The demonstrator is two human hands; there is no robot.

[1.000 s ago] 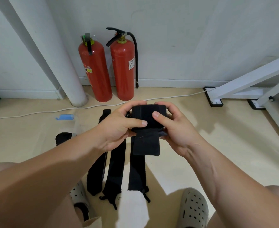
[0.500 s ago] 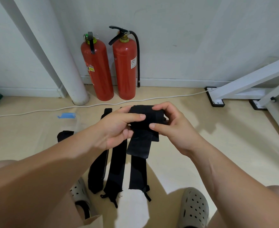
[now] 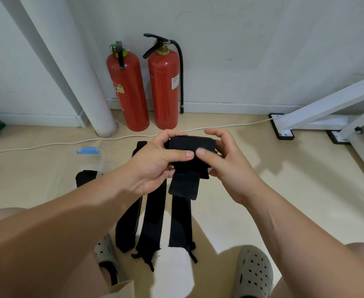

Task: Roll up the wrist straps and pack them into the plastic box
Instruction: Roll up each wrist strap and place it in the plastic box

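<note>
Left hand: fingers curled round the left end of the roll, thumb pressed on its front.
Right hand: fingers curled round the right end, thumb tip just beside the left thumb.
Wrist strap roll: black, gripped between both sets of fingers; loose tail hangs below the thumbs.
Flat straps: three, black, side by side on the floor beneath the fingers.
Plastic box: clear, on the floor left of the left fingers.
Fire extinguishers: two, red, beyond the fingers.
</note>
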